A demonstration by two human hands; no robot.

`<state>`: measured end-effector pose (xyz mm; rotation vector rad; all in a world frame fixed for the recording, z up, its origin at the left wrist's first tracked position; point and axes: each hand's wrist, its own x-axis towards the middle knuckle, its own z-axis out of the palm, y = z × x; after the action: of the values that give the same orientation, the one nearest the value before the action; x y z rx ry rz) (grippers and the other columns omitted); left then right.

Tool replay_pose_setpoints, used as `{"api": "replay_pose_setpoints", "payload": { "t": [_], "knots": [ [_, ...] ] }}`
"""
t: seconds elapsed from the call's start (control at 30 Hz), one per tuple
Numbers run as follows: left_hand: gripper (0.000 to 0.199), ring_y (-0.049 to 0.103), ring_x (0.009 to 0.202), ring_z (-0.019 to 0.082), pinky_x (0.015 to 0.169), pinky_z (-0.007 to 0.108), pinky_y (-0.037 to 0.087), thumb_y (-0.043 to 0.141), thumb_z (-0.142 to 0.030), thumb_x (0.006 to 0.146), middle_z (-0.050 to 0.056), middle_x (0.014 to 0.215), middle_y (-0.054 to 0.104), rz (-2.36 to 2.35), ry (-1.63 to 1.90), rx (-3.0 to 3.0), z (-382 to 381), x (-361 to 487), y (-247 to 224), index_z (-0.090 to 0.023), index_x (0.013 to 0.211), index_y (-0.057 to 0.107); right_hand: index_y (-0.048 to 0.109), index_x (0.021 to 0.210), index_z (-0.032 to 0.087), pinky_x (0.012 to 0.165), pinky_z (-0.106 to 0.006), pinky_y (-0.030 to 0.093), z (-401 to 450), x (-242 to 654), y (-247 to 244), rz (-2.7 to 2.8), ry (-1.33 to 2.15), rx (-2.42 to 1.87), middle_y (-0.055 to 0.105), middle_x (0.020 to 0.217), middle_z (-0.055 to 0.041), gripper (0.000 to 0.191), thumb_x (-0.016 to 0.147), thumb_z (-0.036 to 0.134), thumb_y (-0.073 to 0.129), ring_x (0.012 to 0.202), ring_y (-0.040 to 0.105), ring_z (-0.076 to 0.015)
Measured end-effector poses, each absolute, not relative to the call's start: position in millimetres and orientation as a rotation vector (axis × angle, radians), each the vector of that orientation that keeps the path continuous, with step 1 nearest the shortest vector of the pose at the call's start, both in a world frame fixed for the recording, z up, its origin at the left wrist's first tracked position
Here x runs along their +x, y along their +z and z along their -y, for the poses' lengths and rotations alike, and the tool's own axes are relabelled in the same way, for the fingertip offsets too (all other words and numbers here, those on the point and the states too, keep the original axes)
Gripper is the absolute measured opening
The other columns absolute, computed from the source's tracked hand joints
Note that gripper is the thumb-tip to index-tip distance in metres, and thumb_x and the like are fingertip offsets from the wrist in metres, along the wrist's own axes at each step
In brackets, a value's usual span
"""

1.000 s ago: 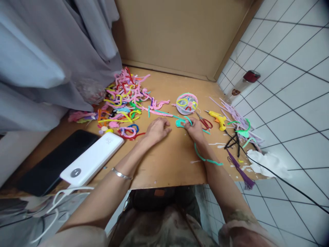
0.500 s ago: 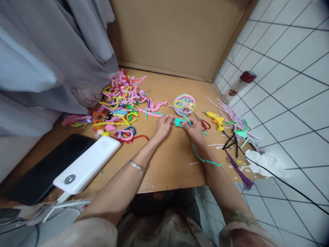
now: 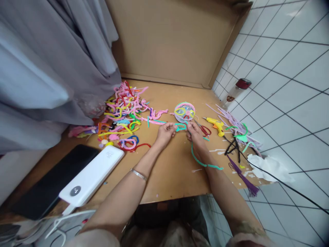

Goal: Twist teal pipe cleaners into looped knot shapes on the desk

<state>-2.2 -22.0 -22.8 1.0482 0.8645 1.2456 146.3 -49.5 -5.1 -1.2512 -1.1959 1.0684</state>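
Both hands work over the middle of the desk (image 3: 164, 171): the left hand (image 3: 166, 132) and the right hand (image 3: 195, 133) each have their fingers pressed together in a pinch on one teal pipe cleaner (image 3: 180, 127), whose coiled part spans the gap between them just above the surface. Its loose tail runs beside the right wrist toward the near edge. A round clear box (image 3: 184, 112) lies just beyond, red scissors (image 3: 205, 130) and a yellow glue gun (image 3: 217, 125) to the right.
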Motion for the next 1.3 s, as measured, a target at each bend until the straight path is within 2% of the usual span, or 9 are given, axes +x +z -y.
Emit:
{"api": "replay_pose_setpoints", "payload": {
  "t": [0.07, 0.17, 0.4, 0.6, 0.87, 1.3],
  "knots": [
    [0.034, 0.042, 0.047, 0.006, 0.048, 0.020, 0.033, 0.083, -0.039, 0.062, -0.006, 0.054, 0.052, -0.825, 1.288, 0.935, 19.7, -2.7, -23.2, -0.016, 0.071, 0.060, 0.047, 0.077, 0.024, 0.046, -0.024, 0.022, 50.5, 145.1, -7.9, 1.144, 1.093, -1.201, 0.042, 0.061, 0.0065, 0.037, 0.081, 0.058, 0.062, 0.047, 0.028, -0.0081],
    [0.039, 0.048, 0.050, 0.006, 0.049, 0.019, 0.038, 0.086, -0.039, 0.057, -0.005, 0.058, 0.056, -0.793, 1.278, 0.832, 18.3, -1.9, -22.0, -0.015, 0.076, 0.062, 0.046, 0.074, 0.024, 0.044, -0.022, 0.020, 49.0, 142.7, -15.7, 1.115, 1.065, -1.225, 0.040, 0.056, 0.0081, 0.039, 0.074, 0.057, 0.067, 0.045, 0.028, -0.0076],
    [0.045, 0.053, 0.051, 0.005, 0.051, 0.017, 0.044, 0.089, -0.041, 0.055, -0.006, 0.058, 0.059, -0.755, 1.211, 0.803, 17.3, 4.8, -18.1, -0.015, 0.076, 0.059, 0.056, 0.083, 0.022, 0.041, -0.021, 0.017, 47.5, 138.1, -17.3, 1.044, 1.189, -1.147, 0.049, 0.055, 0.0088, 0.037, 0.065, 0.048, 0.074, 0.041, 0.029, -0.0051],
    [0.049, 0.057, 0.054, 0.004, 0.056, 0.017, 0.048, 0.092, -0.032, 0.047, -0.005, 0.066, 0.064, -0.690, 1.196, 0.762, 16.5, 8.7, -15.4, -0.014, 0.082, 0.063, 0.055, 0.081, 0.021, 0.039, -0.020, 0.018, 51.7, 136.6, -12.8, 0.978, 1.238, -1.071, 0.050, 0.056, 0.0091, 0.034, 0.067, 0.044, 0.075, 0.039, 0.029, -0.0036],
    [0.043, 0.058, 0.056, 0.005, 0.059, 0.018, 0.049, 0.093, -0.027, 0.044, -0.003, 0.065, 0.066, -0.660, 1.187, 0.688, 20.6, 12.6, -13.0, -0.014, 0.077, 0.067, 0.053, 0.078, 0.021, 0.041, -0.019, 0.023, 55.9, 133.8, -7.0, 0.864, 1.373, -0.974, 0.052, 0.061, 0.0073, 0.027, 0.067, 0.035, 0.074, 0.043, 0.034, -0.0044],
    [0.040, 0.053, 0.052, 0.006, 0.055, 0.020, 0.042, 0.090, -0.034, 0.050, -0.004, 0.057, 0.059, -0.646, 1.142, 0.798, 18.3, 12.0, -13.8, -0.014, 0.075, 0.067, 0.051, 0.076, 0.022, 0.043, -0.020, 0.025, 56.3, 133.9, -6.4, 0.836, 1.454, -0.955, 0.049, 0.062, 0.0072, 0.023, 0.074, 0.031, 0.072, 0.045, 0.031, -0.0054]
  ]
}}
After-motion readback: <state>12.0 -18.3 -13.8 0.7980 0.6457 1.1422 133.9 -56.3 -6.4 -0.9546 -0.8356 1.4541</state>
